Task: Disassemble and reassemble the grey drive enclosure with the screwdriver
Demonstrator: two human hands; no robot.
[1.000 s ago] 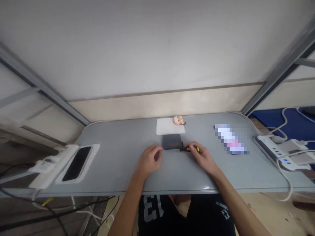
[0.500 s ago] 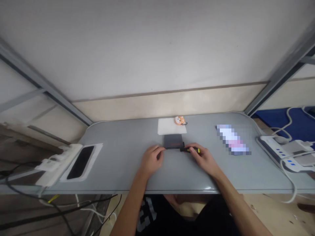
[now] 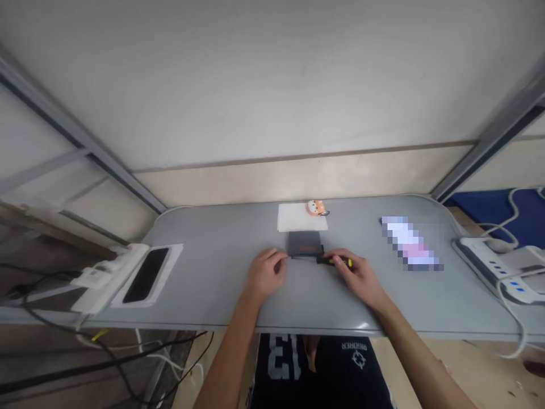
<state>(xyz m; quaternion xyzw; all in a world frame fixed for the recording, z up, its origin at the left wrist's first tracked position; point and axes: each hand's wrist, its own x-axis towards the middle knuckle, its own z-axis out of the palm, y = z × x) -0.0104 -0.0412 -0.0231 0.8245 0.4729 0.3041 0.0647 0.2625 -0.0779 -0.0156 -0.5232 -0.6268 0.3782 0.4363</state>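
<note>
A screwdriver (image 3: 336, 261) with a black and yellow handle lies level just above the desk, its thin shaft pointing left. My right hand (image 3: 357, 275) is closed around the handle, thumb along its near side. At the shaft's dark end, the thumb and finger of my left hand (image 3: 267, 271) are pinched together on the tip; any small part between them is too small to see. Right behind the shaft sits a dark grey case (image 3: 304, 242) with faint reddish marking on it.
White paper (image 3: 292, 217) lies behind the case, with an orange-and-white animal-face trinket (image 3: 315, 208) on it. A lit, blurred phone (image 3: 411, 244) is at right, near a power strip (image 3: 498, 267). At left are a dark phone (image 3: 146, 275) and another power strip (image 3: 113, 278) with cables.
The whole view has shifted slightly, so the desk items appear a little further right. Both hands keep the same hold on the screwdriver.
</note>
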